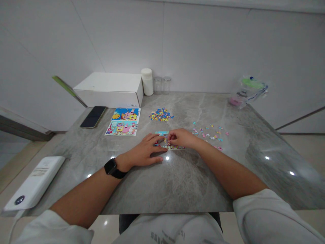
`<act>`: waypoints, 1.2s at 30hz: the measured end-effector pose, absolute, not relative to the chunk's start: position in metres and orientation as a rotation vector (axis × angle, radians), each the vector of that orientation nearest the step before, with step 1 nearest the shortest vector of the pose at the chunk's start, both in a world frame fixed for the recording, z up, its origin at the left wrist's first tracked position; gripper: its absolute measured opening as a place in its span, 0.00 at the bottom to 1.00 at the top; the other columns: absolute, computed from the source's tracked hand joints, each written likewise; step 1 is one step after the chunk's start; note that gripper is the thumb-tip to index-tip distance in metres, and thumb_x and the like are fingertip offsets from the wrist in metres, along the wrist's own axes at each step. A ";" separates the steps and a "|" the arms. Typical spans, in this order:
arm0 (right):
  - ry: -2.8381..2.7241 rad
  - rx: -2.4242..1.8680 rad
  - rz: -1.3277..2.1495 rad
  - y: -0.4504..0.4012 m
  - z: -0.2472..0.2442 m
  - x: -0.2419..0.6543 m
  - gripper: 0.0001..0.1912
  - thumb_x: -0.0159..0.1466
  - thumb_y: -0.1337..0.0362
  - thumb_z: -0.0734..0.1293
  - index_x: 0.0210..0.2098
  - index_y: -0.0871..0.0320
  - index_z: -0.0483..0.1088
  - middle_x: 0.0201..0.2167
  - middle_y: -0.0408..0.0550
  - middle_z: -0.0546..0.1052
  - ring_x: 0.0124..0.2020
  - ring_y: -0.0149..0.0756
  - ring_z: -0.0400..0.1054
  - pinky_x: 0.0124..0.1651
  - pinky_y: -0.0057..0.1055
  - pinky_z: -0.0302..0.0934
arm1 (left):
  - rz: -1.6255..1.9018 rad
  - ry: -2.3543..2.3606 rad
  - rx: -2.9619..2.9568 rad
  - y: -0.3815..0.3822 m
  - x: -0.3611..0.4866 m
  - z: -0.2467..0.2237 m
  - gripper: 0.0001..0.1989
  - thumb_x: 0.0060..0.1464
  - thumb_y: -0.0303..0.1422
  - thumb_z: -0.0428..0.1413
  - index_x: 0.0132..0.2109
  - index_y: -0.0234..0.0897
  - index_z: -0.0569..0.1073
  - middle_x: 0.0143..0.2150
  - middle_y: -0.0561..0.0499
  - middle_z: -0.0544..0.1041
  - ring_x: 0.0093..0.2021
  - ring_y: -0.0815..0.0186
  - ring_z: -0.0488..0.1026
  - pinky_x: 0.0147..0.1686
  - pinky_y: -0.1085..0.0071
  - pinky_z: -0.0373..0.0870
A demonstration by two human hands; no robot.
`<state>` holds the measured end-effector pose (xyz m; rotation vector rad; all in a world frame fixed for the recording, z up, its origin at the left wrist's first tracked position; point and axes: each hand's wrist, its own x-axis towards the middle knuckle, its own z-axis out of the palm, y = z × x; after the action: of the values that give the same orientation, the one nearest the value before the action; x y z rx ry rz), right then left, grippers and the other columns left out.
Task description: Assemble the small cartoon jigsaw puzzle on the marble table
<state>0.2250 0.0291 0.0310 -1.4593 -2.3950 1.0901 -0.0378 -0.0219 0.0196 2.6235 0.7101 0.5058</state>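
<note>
A partly assembled jigsaw puzzle (177,147) lies on the grey marble table, partly covered by both hands. My left hand (146,150) rests at its left side with the fingers spread, the fingertips touching its edge. Over its middle, my right hand (179,138) has its thumb and fingers pinched together; what they hold, if anything, is too small to make out. Loose puzzle pieces (203,135) are scattered to the right. Behind the puzzle sits a heap of blue and yellow pieces (161,115). A printed picture sheet (123,122) with cartoon figures lies to the left.
At the back left stand a white box (109,89), a white bottle (147,82) and two clear glasses (157,85). A phone (93,117) lies near the left edge, and a white device with a cable (35,183) nearer me. A plastic bag (247,91) sits at the back right.
</note>
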 end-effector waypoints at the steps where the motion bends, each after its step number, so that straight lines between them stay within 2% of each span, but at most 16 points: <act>1: -2.401 -1.461 1.085 0.029 0.031 0.225 0.08 0.62 0.71 0.71 0.39 0.56 0.80 0.32 0.43 0.83 0.32 0.33 0.75 0.36 0.27 0.62 | 0.506 0.707 2.623 -0.022 -0.038 0.019 0.23 0.65 0.47 0.63 0.64 0.56 0.78 0.74 0.46 0.66 0.74 0.43 0.60 0.74 0.38 0.56; 6: -2.436 -1.468 1.005 0.027 0.029 0.224 0.07 0.62 0.71 0.71 0.40 0.55 0.80 0.31 0.43 0.83 0.32 0.34 0.75 0.37 0.27 0.61 | 0.481 0.716 2.648 -0.022 -0.038 0.017 0.22 0.66 0.48 0.61 0.65 0.55 0.78 0.75 0.45 0.65 0.74 0.42 0.58 0.75 0.38 0.54; 12: -2.556 -1.490 0.771 0.022 0.033 0.219 0.04 0.65 0.65 0.73 0.39 0.55 0.81 0.34 0.46 0.84 0.34 0.36 0.74 0.37 0.29 0.58 | 0.445 0.726 2.656 -0.022 -0.037 0.016 0.23 0.67 0.50 0.58 0.65 0.55 0.78 0.75 0.46 0.63 0.75 0.44 0.57 0.75 0.39 0.52; 18: -2.611 -1.511 0.674 0.020 0.037 0.216 0.05 0.65 0.63 0.75 0.40 0.54 0.82 0.38 0.49 0.84 0.38 0.38 0.74 0.39 0.31 0.58 | 0.445 0.712 2.661 -0.021 -0.037 0.018 0.23 0.67 0.49 0.59 0.66 0.55 0.77 0.75 0.45 0.64 0.74 0.44 0.58 0.75 0.40 0.53; 25: -2.621 -1.519 0.644 0.018 0.037 0.216 0.07 0.65 0.63 0.74 0.43 0.54 0.82 0.39 0.48 0.84 0.39 0.38 0.74 0.40 0.30 0.58 | 0.455 0.680 2.657 -0.019 -0.038 0.017 0.22 0.68 0.48 0.59 0.65 0.53 0.78 0.75 0.45 0.65 0.74 0.45 0.60 0.75 0.40 0.54; 36: -2.443 -1.433 0.591 0.026 0.053 0.229 0.05 0.66 0.67 0.73 0.42 0.56 0.82 0.38 0.46 0.84 0.39 0.35 0.75 0.43 0.29 0.60 | 0.676 0.826 2.577 -0.012 -0.042 0.019 0.17 0.72 0.41 0.55 0.61 0.46 0.80 0.65 0.42 0.74 0.66 0.52 0.70 0.68 0.50 0.67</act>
<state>0.2288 0.0264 0.0529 -1.4332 -2.4432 0.5911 -0.0423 -0.0125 0.0188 2.5774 0.8263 0.6762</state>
